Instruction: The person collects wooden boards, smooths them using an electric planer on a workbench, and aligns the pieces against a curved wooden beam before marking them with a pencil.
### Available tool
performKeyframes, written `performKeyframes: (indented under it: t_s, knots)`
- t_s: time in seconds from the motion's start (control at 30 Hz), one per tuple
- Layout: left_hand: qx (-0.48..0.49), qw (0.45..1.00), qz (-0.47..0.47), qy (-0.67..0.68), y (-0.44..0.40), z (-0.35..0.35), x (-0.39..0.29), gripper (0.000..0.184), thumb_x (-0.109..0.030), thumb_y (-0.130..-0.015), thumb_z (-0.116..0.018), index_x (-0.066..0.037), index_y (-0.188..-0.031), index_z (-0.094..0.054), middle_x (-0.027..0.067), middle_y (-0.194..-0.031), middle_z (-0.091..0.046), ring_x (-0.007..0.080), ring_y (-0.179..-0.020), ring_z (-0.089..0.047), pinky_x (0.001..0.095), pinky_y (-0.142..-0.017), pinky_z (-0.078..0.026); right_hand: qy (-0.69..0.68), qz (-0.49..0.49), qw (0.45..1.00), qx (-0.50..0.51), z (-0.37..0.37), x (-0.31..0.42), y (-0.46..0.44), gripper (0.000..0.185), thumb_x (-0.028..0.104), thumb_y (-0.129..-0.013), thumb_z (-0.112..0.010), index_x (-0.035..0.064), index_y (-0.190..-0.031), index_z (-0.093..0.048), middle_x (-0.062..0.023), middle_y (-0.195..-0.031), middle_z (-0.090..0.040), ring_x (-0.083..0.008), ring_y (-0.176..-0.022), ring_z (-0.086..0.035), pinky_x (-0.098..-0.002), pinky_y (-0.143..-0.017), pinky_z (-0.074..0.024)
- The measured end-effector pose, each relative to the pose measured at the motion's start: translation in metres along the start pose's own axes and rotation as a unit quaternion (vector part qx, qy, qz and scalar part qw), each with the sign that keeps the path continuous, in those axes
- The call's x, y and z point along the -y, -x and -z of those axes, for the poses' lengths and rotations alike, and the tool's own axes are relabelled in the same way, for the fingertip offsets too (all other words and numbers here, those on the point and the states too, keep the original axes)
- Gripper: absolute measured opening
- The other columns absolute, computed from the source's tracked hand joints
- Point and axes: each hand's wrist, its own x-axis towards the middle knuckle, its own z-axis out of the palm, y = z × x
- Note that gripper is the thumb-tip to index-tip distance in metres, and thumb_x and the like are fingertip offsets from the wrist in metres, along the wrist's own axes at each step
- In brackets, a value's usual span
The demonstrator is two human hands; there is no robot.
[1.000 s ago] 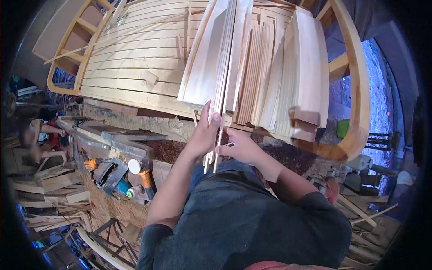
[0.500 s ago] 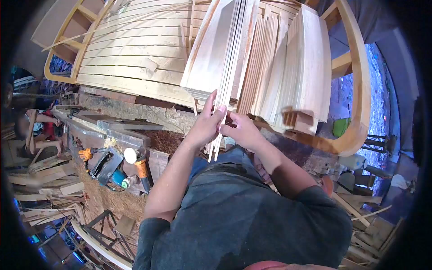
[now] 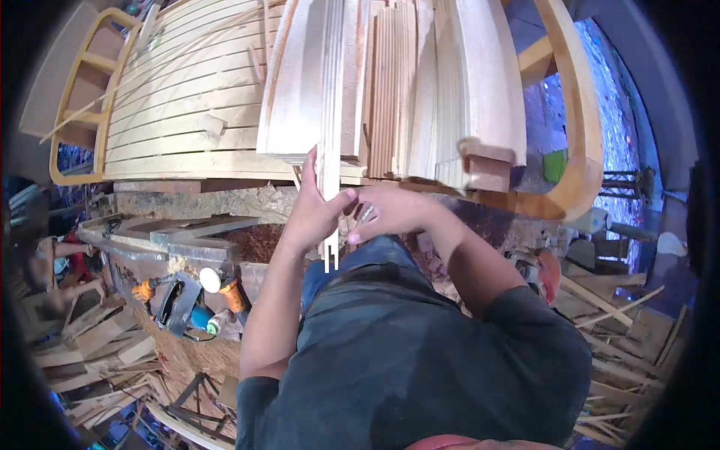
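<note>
My left hand (image 3: 311,210) is closed around a bundle of thin wooden strips (image 3: 330,161), thumb across the near side and forefinger stretched along the left edge. The strips run away from my waist over the stacked boards, and their near ends are uneven. Just right of the bundle is my right hand (image 3: 390,211), fingers loosely bent, with a gap between thumb and fingers. A small pale banded thing shows at its fingers; I cannot make out what it is. Under the strips' far part lies a stack of wide pale boards (image 3: 296,112).
A slatted wooden surface (image 3: 172,135) with a rounded frame (image 3: 589,150) carries more stacked boards (image 3: 491,90). Power tools (image 3: 184,300) lie on a worktop to the left. Scrap wood (image 3: 97,330) is piled at left and right. Part of another person (image 3: 71,277) shows at far left.
My view has shifted, so the boards appear further left. My right hand has come away from the strips to their right side. My left hand keeps its hold on them.
</note>
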Motion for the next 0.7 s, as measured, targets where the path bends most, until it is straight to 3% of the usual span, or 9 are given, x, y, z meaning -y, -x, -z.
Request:
performKeyframes:
  t_s: [0.07,0.13,0.2,0.4,0.47,0.5,0.6,0.7]
  knots:
    - [-0.004,0.999,-0.032,-0.043,0.000,0.000,0.003,0.098,-0.006,-0.085,-0.071,0.001,-0.162,-0.010,0.0228,-0.151,-0.043,0.0291,-0.139,-0.046,0.0399,-0.116,-0.038,0.012,-0.087,0.996,0.013,0.015,-0.042,-0.010,0.055,0.037,-0.087,-0.080,-0.0020,-0.123,-0.065,-0.0177,-0.100,-0.075,-0.0286,-0.099,-0.072,-0.0392,-0.086,-0.0569]
    - [-0.010,0.996,-0.050,-0.067,-0.004,0.002,0.012,0.097,-0.006,-0.085,-0.069,0.001,-0.162,-0.010,0.0232,-0.153,-0.040,0.0295,-0.142,-0.042,0.0406,-0.119,-0.035,0.182,-0.210,0.947,-0.162,0.025,-0.100,-0.027,0.055,0.036,-0.088,-0.076,-0.0058,-0.122,-0.065,-0.0218,-0.094,-0.074,-0.0357,-0.095,-0.072,-0.0422,-0.090,-0.0565]
    - [-0.005,0.999,-0.021,-0.048,-0.002,0.002,0.011,0.098,-0.007,-0.085,-0.069,0.001,-0.162,-0.010,0.0233,-0.155,-0.038,0.0294,-0.145,-0.038,0.0407,-0.121,-0.031,0.305,-0.286,0.869,-0.267,0.036,-0.138,-0.039,0.051,0.032,-0.089,-0.072,-0.0102,-0.116,-0.065,-0.0276,-0.103,-0.072,-0.0406,-0.104,-0.067,-0.0443,-0.096,-0.0543]
    - [-0.007,0.998,0.004,-0.055,-0.003,0.002,0.007,0.097,-0.007,-0.087,-0.068,0.001,-0.163,-0.008,0.0226,-0.156,-0.038,0.0285,-0.145,-0.039,0.0394,-0.120,-0.033,0.154,-0.384,0.759,-0.503,0.039,-0.203,-0.077,0.060,0.024,-0.091,-0.068,-0.0132,-0.134,-0.048,-0.0304,-0.139,-0.050,-0.0443,-0.129,-0.053,-0.0479,-0.105,-0.0500]
    - [-0.010,0.998,0.008,-0.061,-0.002,0.002,0.008,0.097,-0.006,-0.087,-0.067,0.001,-0.163,-0.007,0.0226,-0.156,-0.038,0.0282,-0.145,-0.040,0.0389,-0.119,-0.033,0.155,-0.413,0.755,-0.485,0.035,-0.216,-0.086,0.062,0.021,-0.091,-0.067,-0.0126,-0.138,-0.044,-0.0295,-0.139,-0.048,-0.0443,-0.127,-0.054,-0.0481,-0.105,-0.0499]
    - [-0.012,0.998,0.005,-0.055,-0.002,0.001,0.007,0.097,-0.006,-0.087,-0.067,0.000,-0.164,-0.007,0.0196,-0.150,-0.042,0.0257,-0.134,-0.048,0.0378,-0.113,-0.040,0.158,-0.427,0.754,-0.474,0.034,-0.213,-0.088,0.063,0.019,-0.091,-0.067,-0.0124,-0.139,-0.041,-0.0290,-0.138,-0.048,-0.0443,-0.126,-0.054,-0.0482,-0.106,-0.0498]
    - [-0.007,0.999,-0.008,-0.037,-0.003,0.000,0.008,0.098,-0.005,-0.087,-0.067,-0.002,-0.164,-0.008,0.0145,-0.134,-0.050,0.0213,-0.117,-0.054,0.0359,-0.104,-0.046,0.244,-0.424,0.761,-0.425,0.037,-0.206,-0.087,0.056,0.015,-0.091,-0.065,-0.0117,-0.135,-0.045,-0.0299,-0.137,-0.049,-0.0437,-0.127,-0.053,-0.0481,-0.106,-0.0490]
    - [-0.017,0.999,0.002,-0.028,-0.001,0.000,0.008,0.099,-0.003,-0.086,-0.067,-0.003,-0.164,-0.007,0.0101,-0.119,-0.053,0.0179,-0.105,-0.055,0.0343,-0.096,-0.049,0.214,-0.411,0.772,-0.435,0.040,-0.208,-0.085,0.052,0.009,-0.089,-0.062,-0.0111,-0.135,-0.047,-0.0294,-0.136,-0.050,-0.0428,-0.129,-0.051,-0.0483,-0.107,-0.0482]
